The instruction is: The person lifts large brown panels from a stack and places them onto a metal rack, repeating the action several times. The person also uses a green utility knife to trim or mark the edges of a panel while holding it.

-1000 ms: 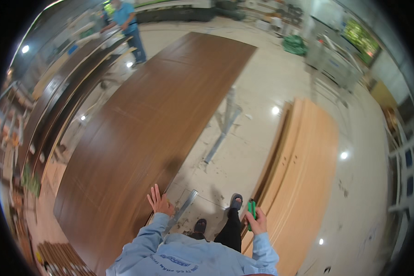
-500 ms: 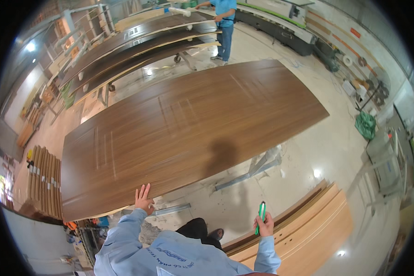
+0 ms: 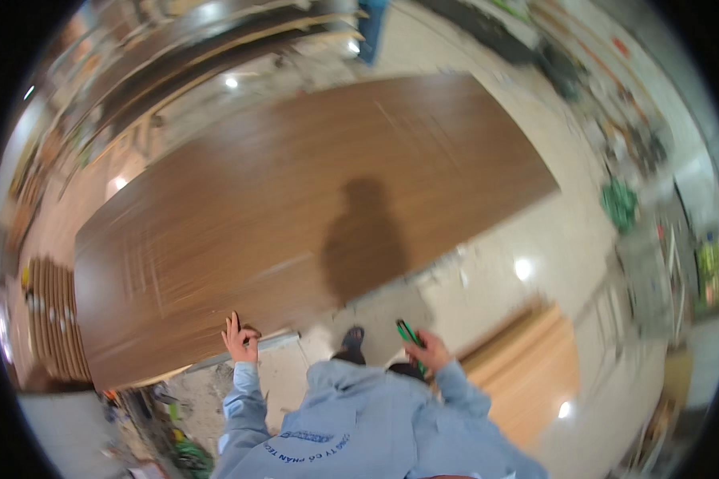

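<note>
A long dark brown wood-grain door panel with grooved lines lies flat before me, raised above the floor on metal supports. At its near edge is my left hand, some fingers stretched and apart over the panel, holding nothing that I can see. My right hand is closed around a green utility knife, held in the air to the right of the panel's near edge. Blur hides whether its blade is out.
Lighter wooden boards are stacked at my right. Rolled brown tubes stand by the panel's left end. More dark panels sit on a rack behind, beside a person's blue trouser leg. A green bag lies far right.
My right hand has moved left and forward with the utility knife. My left hand's fingers have changed pose at the panel edge. The view has tilted down, cutting off most of the other person.
</note>
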The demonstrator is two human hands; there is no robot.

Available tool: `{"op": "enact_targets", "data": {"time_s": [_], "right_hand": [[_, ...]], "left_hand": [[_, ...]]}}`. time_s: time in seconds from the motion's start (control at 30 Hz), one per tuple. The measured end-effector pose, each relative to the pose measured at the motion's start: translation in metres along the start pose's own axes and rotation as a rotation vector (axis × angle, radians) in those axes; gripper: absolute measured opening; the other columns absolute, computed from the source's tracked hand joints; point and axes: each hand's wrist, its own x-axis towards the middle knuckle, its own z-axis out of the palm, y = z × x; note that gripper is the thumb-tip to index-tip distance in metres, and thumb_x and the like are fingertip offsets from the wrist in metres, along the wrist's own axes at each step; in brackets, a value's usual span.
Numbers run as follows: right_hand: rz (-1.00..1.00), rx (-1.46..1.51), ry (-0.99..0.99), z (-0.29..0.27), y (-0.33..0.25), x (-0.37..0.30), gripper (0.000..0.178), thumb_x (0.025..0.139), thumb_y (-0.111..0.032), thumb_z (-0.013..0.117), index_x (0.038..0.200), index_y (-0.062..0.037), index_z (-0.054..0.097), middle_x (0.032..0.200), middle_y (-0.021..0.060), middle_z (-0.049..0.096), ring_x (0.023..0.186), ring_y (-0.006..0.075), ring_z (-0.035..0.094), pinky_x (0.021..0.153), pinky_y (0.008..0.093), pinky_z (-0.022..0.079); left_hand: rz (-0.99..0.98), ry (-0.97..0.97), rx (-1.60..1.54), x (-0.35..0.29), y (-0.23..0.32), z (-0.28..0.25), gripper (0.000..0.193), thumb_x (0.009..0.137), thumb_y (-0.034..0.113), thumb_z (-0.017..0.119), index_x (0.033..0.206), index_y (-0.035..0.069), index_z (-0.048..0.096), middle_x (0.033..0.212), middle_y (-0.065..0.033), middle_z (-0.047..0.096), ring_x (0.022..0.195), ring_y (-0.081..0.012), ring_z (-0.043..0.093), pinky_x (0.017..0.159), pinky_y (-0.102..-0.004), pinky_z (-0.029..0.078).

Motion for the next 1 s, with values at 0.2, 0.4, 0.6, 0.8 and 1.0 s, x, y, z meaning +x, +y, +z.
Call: {"op": "enact_targets", "data": {"time_s": [0.2,0.4,0.6,0.8,1.0], "right_hand": [[-0.134,0.119,0.48,-0.14,-0.024,0.05,0.016,0.09,-0.018,0.067,0.092,-0.0059,0.056,0.069,0.0001,0.057,0.055,0.0064,0.051,0.05,0.0246,0.042],[-0.245,0.29,0.437,-0.264,-0.012,0.058,0.018,0.09,-0.02,0.067,0.092,-0.006,0.055,0.07,0.0017,0.06,0.057,0.0089,0.056,0.05,0.0256,0.045],[-0.107,0.448,0.396,-0.377,0.1,0.021,0.019,0.089,-0.015,0.066,0.097,-0.0024,0.056,0.071,0.0027,0.059,0.057,0.01,0.056,0.051,0.0262,0.045],[0.124,0.614,0.392,-0.475,0.112,-0.024,0.023,0.09,-0.009,0.064,0.109,-0.0007,0.054,0.074,0.0058,0.059,0.055,0.0114,0.056,0.046,0.0253,0.045],[-0.156,0.484,0.383,-0.7,0.049,0.076,0.025,0.094,-0.014,0.058,0.115,-0.0002,0.055,0.069,0.0028,0.056,0.052,0.0092,0.052,0.046,0.0229,0.042]], "left_hand": [[0.261,-0.124,0.124,0.035,0.117,0.098,0.061,0.082,0.021,0.061,0.14,0.01,0.046,0.155,-0.0143,0.032,0.144,-0.0371,0.024,0.115,-0.0565,0.015],[0.59,-0.333,0.13,0.066,0.303,0.22,0.065,0.09,0.034,0.057,0.147,0.009,0.036,0.157,-0.0132,0.027,0.145,-0.0365,0.02,0.116,-0.0561,0.011],[0.53,-0.343,0.214,0.095,0.464,0.346,0.067,0.091,0.04,0.057,0.147,0.01,0.035,0.158,-0.0127,0.023,0.146,-0.034,0.018,0.116,-0.0555,0.011],[0.34,-0.343,0.273,0.13,0.57,0.424,0.073,0.091,0.052,0.052,0.148,0.01,0.033,0.159,-0.0155,0.019,0.147,-0.0331,0.015,0.116,-0.056,0.009],[0.299,-0.188,0.281,0.179,0.722,0.554,0.074,0.092,0.056,0.048,0.149,0.011,0.032,0.159,-0.0172,0.017,0.147,-0.0339,0.013,0.116,-0.0573,0.008]]}}
